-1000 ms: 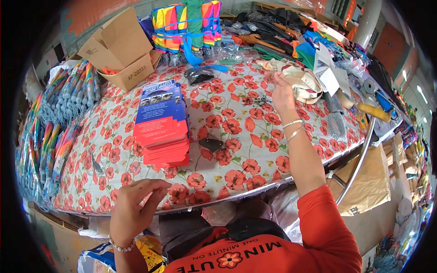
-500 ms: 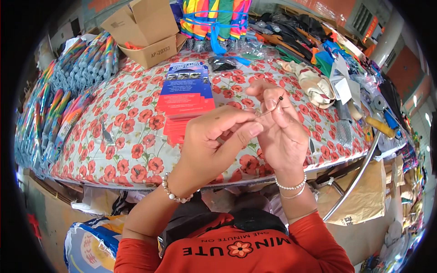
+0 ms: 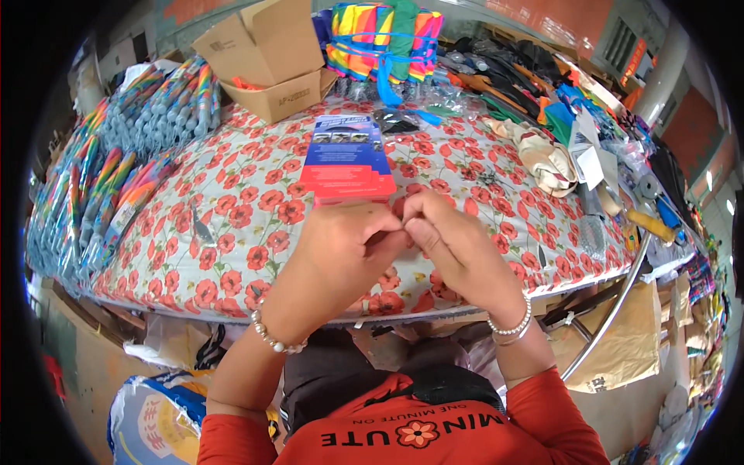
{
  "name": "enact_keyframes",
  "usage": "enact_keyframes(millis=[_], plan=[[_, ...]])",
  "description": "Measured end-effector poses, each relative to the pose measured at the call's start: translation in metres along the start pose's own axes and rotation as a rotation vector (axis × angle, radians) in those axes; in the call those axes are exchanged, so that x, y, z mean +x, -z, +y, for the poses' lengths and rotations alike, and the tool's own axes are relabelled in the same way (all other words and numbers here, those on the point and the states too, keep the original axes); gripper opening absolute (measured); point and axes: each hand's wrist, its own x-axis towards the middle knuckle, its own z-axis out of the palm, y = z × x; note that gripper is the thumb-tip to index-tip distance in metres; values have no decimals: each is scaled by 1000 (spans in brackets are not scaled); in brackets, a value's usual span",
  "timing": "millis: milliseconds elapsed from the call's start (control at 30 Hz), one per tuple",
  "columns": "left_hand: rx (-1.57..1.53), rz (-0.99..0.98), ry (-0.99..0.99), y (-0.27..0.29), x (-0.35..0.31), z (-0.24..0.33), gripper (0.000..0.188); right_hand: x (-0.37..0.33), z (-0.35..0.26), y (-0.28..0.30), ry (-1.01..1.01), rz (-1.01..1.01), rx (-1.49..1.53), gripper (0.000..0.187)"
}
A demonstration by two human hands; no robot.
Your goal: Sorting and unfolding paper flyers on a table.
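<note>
My left hand (image 3: 335,242) and my right hand (image 3: 463,246) meet above the front of the table, their fingertips touching. Each is closed in a pinch, the thumbs pressed against bent index fingers. Half a second earlier a thin brown cord with a small dark end ran between them; the fingers now hide it. Just beyond my hands lies a stack of red and blue printed cards (image 3: 346,168), its near end partly covered by my left hand.
A flowered cloth (image 3: 248,232) covers the table. Bundled rainbow umbrellas (image 3: 182,101) lie at left. An open cardboard box (image 3: 283,97) and a tied rainbow bundle (image 3: 380,46) stand at the back. Beige fabric (image 3: 546,159) and a yellow-handled metal rod (image 3: 649,225) are at right.
My hands have come together, and the right hand's raised fingers have curled in to meet the left. The cord is no longer visible. The view has shifted slightly.
</note>
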Motion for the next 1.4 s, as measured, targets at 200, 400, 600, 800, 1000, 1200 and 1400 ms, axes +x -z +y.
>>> enact_keyframes(millis=[200,400,600,800,1000,1200,1400], plan=[[-325,-192,340,9,18,-6,12,13,36,-3,480,150,190,7],[-255,28,241,50,54,-180,18,18,43,13,451,186,108,10],[41,-186,331,23,93,-301,43,6,63,30,458,408,39,9],[-173,-82,383,8,96,-302,41,-11,61,42,360,314,118,11],[325,181,291,63,61,-299,42,11,67,18,610,358,60,10],[-172,489,266,36,82,-230,21,12,52,14,451,549,-204,13],[-343,530,455,35,70,-170,23,67,20,-14,363,409,233,15]])
